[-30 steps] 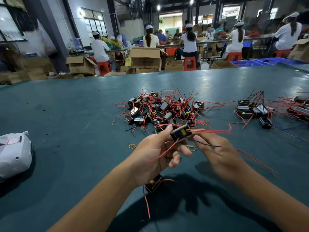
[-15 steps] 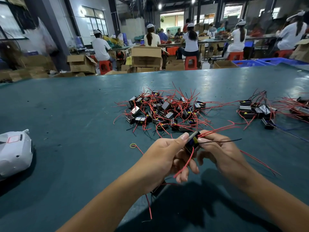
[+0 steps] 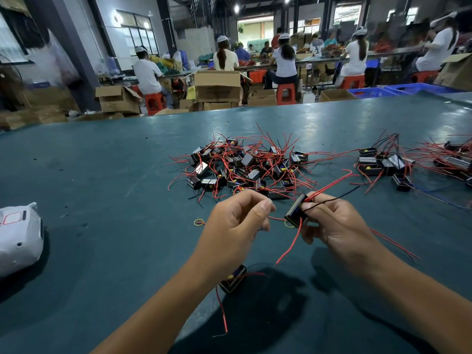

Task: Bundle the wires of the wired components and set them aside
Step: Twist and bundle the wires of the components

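One wired component [image 3: 296,213], a small black block with a yellow edge, sits pinched in my right hand [image 3: 337,226] just above the green table [image 3: 102,175]. Its red wires [image 3: 329,185] and a thin black one run up and right from my fingers; another red lead dangles below. My left hand [image 3: 237,226] is curled, thumb against fingertips, pinching a red wire that runs over to the block. A second component [image 3: 233,278] lies on the table under my left wrist. Two yellow rubber bands [image 3: 199,222] lie near my hands. Beyond, the tangled pile [image 3: 245,167] of loose components; right of it a smaller group [image 3: 383,162] (no readable labels anywhere). White plastic bag [image 3: 18,238] at far left.
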### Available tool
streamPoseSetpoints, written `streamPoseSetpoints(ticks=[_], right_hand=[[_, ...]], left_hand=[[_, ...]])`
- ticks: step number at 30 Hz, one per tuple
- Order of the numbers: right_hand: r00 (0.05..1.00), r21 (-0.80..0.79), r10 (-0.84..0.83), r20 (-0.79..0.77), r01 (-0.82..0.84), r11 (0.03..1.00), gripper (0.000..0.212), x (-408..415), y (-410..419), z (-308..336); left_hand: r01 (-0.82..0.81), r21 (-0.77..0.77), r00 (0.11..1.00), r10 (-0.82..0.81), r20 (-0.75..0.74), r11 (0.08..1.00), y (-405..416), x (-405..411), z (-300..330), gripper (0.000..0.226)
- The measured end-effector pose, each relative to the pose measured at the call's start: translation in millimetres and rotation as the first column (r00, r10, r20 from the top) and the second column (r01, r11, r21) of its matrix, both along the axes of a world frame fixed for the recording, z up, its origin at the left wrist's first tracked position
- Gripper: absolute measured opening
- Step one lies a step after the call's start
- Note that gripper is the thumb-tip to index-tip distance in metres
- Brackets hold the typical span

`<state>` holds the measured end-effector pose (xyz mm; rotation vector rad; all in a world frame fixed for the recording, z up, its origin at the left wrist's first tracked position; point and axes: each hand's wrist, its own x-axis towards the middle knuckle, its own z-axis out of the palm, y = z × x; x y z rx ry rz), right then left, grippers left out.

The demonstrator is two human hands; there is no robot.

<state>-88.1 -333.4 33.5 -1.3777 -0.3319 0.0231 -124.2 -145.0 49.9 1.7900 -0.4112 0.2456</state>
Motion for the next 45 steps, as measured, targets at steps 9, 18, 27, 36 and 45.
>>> streamPoseSetpoints(ticks=[9, 18, 27, 36, 45], right_hand=[[0.972, -0.299, 0.038, 0.232, 0.034, 0.954, 0.019, -9, 1, 0], [0.994, -0.092, 0.108, -0.023, -0.110, 0.990, 0.024, 1, -2, -2], [0.984, -0.028, 0.134, -0.122, -0.138, 0.990, 0.014, 4, -3, -4], [0.989, -0.077, 0.091, -0.117, -0.100, 0.992, 0.013, 4, -3, -5], [0.989, -0.064, 0.072, -0.128, -0.080, 0.995, 0.013, 2, -3, -5]], left_hand=[[-0.023, 0.405, 0.870, -0.182, 0.459, 0.914, -13, -12, 3, 0.025], [-0.037, 0.247, 0.910, -0.070, 0.409, 0.968, 4, -5, 7, 0.008], [-0.053, 0.243, 0.919, -0.048, 0.392, 0.969, 8, -1, 0, 0.011], [-0.058, 0.258, 0.918, -0.050, 0.393, 0.964, 6, -1, -4, 0.012], [-0.050, 0.276, 0.911, -0.070, 0.407, 0.960, 6, 0, -4, 0.013]])
